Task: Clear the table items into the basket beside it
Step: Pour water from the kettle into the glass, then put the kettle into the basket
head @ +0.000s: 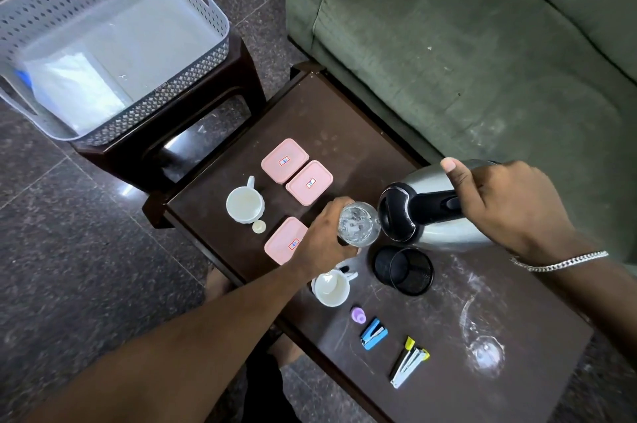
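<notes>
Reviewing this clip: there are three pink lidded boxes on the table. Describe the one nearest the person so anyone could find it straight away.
Start at the dark table in front of the green sofa. Two pink boxes sit touching toward its far end; the third pink box lies apart, nearer the person, just past the white cup and small cream cap. Only this one is partly covered by the left hand.

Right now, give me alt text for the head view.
Left hand holds a glass while the right hand tilts a steel kettle toward it, over a dark table holding pink boxes, cups and staplers.
</notes>
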Demonstrator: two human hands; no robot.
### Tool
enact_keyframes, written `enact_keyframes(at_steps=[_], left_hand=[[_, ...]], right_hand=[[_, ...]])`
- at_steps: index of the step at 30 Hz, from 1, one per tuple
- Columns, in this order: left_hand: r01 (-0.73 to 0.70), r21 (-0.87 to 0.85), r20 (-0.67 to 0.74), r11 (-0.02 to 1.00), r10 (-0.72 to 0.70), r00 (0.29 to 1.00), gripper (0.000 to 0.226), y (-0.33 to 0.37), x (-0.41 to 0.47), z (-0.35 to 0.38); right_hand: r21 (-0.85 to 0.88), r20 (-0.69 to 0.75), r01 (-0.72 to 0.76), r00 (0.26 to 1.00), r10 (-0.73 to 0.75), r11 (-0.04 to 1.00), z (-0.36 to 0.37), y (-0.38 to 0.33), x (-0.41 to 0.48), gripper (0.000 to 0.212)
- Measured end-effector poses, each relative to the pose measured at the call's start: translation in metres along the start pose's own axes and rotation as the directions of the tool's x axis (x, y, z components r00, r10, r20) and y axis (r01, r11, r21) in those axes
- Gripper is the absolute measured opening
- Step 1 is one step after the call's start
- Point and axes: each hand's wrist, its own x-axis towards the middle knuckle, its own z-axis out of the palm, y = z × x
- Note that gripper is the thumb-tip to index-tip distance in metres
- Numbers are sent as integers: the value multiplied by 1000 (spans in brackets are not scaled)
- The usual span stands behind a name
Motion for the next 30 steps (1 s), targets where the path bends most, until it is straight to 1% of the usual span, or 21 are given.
enact_keyframes(at_steps=[6, 9, 14, 18, 21, 23, 25, 28, 30], left_hand=[[3, 16, 2, 1000, -3, 1000, 89, -1, 2, 0], [15, 8, 10, 1000, -15, 1000, 98, -1, 2, 1], [12, 19, 36, 1000, -13, 999, 112, 2, 0, -1], [-12, 22, 22, 1000, 11, 1000, 117, 9, -5, -10], [-58, 33, 16, 998, 57, 998, 116, 24, -6, -22], [-101, 39, 12, 994, 101, 995, 116, 37, -4, -33], [-148, 38, 18, 988, 147, 989, 115, 52, 0, -45], [-203, -17, 29, 979, 203, 979, 114, 75, 7, -62], [-234, -41, -2, 971, 234, 972, 111, 90, 11, -74]], right_hand=[[163, 82, -107, 992, 95, 981, 3, 23, 3, 81], [245, 81, -154, 987, 138, 957, 3, 33, 3, 76], [316, 109, -251, 968, 228, 915, 4, 50, 4, 77], [382, 106, -300, 954, 281, 874, 3, 61, 3, 78], [474, 151, -368, 929, 338, 800, 1, 72, 4, 90], [540, 157, -390, 917, 365, 746, -2, 76, 6, 93], [619, 132, -381, 912, 387, 687, -7, 75, 10, 90], [705, 98, -353, 908, 408, 615, -14, 66, 22, 89], [770, 75, -315, 908, 411, 555, -19, 56, 35, 87]])
